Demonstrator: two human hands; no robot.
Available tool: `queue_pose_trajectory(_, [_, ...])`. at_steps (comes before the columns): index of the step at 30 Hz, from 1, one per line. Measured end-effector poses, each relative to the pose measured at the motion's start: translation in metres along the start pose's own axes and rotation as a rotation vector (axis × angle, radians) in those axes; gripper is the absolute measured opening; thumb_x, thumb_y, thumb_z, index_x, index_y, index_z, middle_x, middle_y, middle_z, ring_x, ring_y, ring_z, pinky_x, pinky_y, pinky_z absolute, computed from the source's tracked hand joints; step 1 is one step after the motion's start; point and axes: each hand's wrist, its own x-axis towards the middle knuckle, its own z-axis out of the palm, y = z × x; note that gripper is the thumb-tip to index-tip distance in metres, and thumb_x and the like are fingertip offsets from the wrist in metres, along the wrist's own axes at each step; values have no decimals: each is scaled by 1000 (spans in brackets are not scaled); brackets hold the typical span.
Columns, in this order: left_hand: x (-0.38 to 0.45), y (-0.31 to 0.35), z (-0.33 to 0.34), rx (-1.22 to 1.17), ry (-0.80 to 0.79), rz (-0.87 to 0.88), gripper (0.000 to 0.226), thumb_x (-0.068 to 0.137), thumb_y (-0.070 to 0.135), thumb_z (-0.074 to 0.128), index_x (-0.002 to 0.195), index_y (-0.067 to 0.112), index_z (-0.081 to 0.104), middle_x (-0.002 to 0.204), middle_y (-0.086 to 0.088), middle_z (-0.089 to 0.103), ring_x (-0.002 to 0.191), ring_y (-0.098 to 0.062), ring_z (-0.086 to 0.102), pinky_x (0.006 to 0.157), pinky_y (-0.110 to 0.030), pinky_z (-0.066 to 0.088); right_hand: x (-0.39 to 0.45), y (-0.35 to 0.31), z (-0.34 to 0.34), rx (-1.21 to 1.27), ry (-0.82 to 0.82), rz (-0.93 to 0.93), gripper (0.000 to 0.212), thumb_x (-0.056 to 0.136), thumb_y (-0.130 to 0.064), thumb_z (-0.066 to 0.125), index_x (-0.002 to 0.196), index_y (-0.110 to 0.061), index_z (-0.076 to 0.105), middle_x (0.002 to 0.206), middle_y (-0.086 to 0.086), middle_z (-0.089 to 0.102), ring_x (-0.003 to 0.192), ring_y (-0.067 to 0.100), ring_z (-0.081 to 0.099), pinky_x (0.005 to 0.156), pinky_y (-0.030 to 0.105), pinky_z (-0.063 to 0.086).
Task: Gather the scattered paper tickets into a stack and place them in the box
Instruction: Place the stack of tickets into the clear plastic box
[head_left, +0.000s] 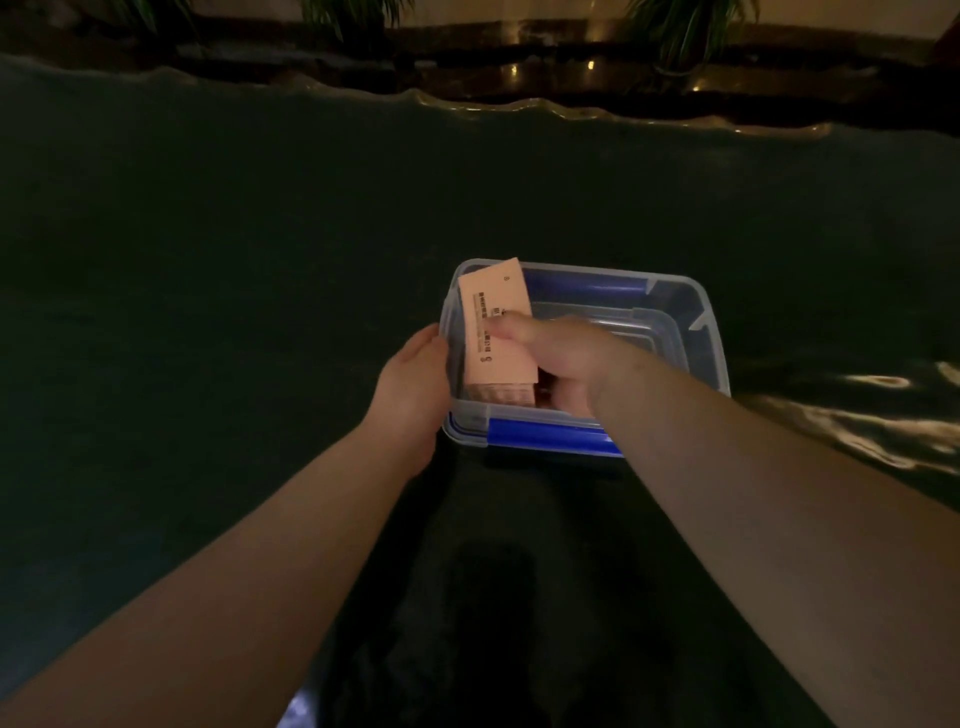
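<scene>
A clear plastic box (709, 332) with blue clips sits on the dark table in the middle of the view. My right hand (558, 353) reaches into it from the right and grips a stack of pale pink paper tickets (496, 322), thumb on the top ticket. The stack tilts against the box's left inner side, its far end sticking up above the rim. My left hand (413, 379) rests against the outside of the box's left wall, fingers curled along it. No loose tickets show on the table.
The dark green table (260, 260) spreads wide on all sides of the box. Its wavy far edge (467, 104) runs across the top, with plants and a dim floor beyond. Light glares off the surface at the right (883, 415).
</scene>
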Motion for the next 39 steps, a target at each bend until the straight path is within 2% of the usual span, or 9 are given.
queue_pose_trajectory(8, [2, 13, 7, -71, 43, -130, 38, 106, 28, 42, 143, 33, 49, 106, 10, 62, 107, -15, 64, 94, -42, 56, 14, 2, 4, -285, 64, -35, 54, 78, -52, 71, 126, -30, 55, 116, 3, 66, 106, 26, 61, 98, 49, 46])
queue_pose_trajectory(13, [0, 16, 9, -16, 54, -129, 38, 107, 28, 40, 144, 33, 48, 97, 12, 58, 89, -8, 60, 69, -30, 51, 11, 1, 2, -333, -38, -12, 52, 82, -53, 67, 128, -32, 54, 119, 2, 67, 105, 23, 63, 96, 47, 48])
queue_pose_trajectory(19, [-2, 17, 9, -42, 48, -150, 39, 106, 27, 42, 144, 32, 48, 124, 0, 66, 110, -19, 67, 94, -44, 58, 6, -1, 0, -323, 28, -36, 31, 84, -51, 67, 108, -32, 58, 108, 0, 70, 98, 21, 65, 94, 46, 50])
queue_pose_trajectory(22, [-1, 17, 8, -49, 50, -157, 40, 106, 27, 42, 146, 32, 46, 127, -1, 65, 112, -21, 66, 97, -47, 57, -1, -5, -2, -270, 104, -57, 36, 89, -46, 64, 118, -26, 61, 101, -1, 70, 89, 19, 66, 77, 36, 53])
queue_pose_trajectory(26, [-1, 17, 9, -47, 52, -150, 41, 106, 27, 41, 147, 33, 45, 122, 4, 63, 111, -19, 65, 94, -44, 57, -7, -4, 4, -273, 189, -112, 37, 92, -33, 63, 127, -25, 59, 117, 2, 68, 94, 20, 64, 74, 34, 53])
queue_pose_trajectory(31, [-1, 16, 9, -55, 50, -142, 43, 107, 23, 41, 149, 33, 43, 101, 10, 57, 102, -14, 62, 87, -39, 57, -13, -2, 15, -263, 230, -156, 35, 93, -29, 63, 127, -26, 59, 120, 0, 68, 68, 7, 54, 50, 23, 41])
queue_pose_trajectory(33, [1, 16, 8, -59, 55, -140, 43, 106, 24, 42, 149, 33, 43, 94, 13, 55, 92, -10, 60, 81, -36, 56, -14, -2, 15, -240, 227, -180, 30, 92, -27, 65, 122, -26, 62, 118, 0, 70, 69, 7, 58, 51, 23, 44])
queue_pose_trajectory(37, [0, 16, 8, -87, 46, -144, 42, 106, 24, 43, 147, 33, 46, 107, 8, 60, 105, -15, 63, 88, -39, 56, -20, -2, 18, -180, 182, -218, 28, 90, -25, 68, 118, -27, 63, 114, -2, 71, 77, 9, 63, 58, 26, 48])
queue_pose_trajectory(39, [1, 15, 8, -81, 52, -139, 41, 106, 24, 43, 146, 32, 48, 100, 10, 59, 94, -10, 62, 75, -33, 54, -19, -2, 23, -166, 182, -214, 36, 90, -23, 68, 124, -26, 61, 119, 0, 70, 88, 14, 67, 58, 27, 50])
